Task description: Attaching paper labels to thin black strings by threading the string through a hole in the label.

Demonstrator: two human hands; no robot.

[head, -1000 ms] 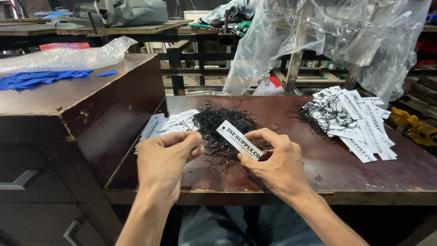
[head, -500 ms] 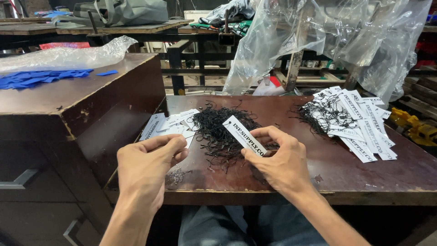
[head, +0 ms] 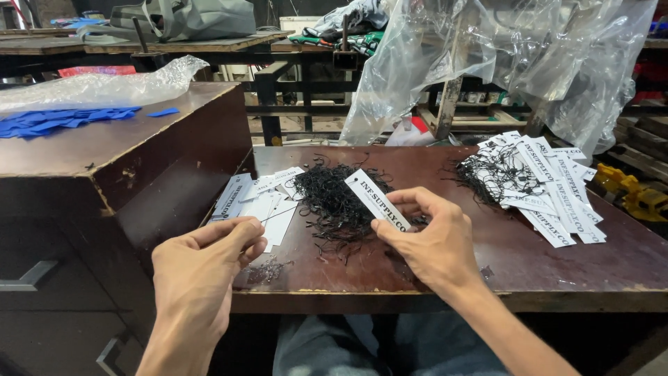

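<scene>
My right hand [head: 433, 240] pinches a narrow white paper tag [head: 376, 198] with dark print, holding it tilted just above a heap of black strings [head: 332, 200] on the brown table [head: 487, 271]. My left hand [head: 198, 268] hovers over the table's near left edge, thumb and forefinger pinched on a thin black string [head: 278, 214] that runs toward the tag. A loose stack of unstrung white tags [head: 257, 198] lies left of the heap. At the right, a spread pile of tags with strings attached [head: 539, 184] rests on the table.
A taller dark wooden cabinet [head: 104, 160] stands at the left, carrying blue pieces [head: 56, 120] and a clear plastic bag [head: 97, 87]. Large clear plastic sheeting [head: 501, 63] hangs behind the table. My knees [head: 348, 341] sit under the front edge.
My left hand drew back toward the near left edge, pulling a string away from the tag. My right hand kept the tag, shifting slightly right.
</scene>
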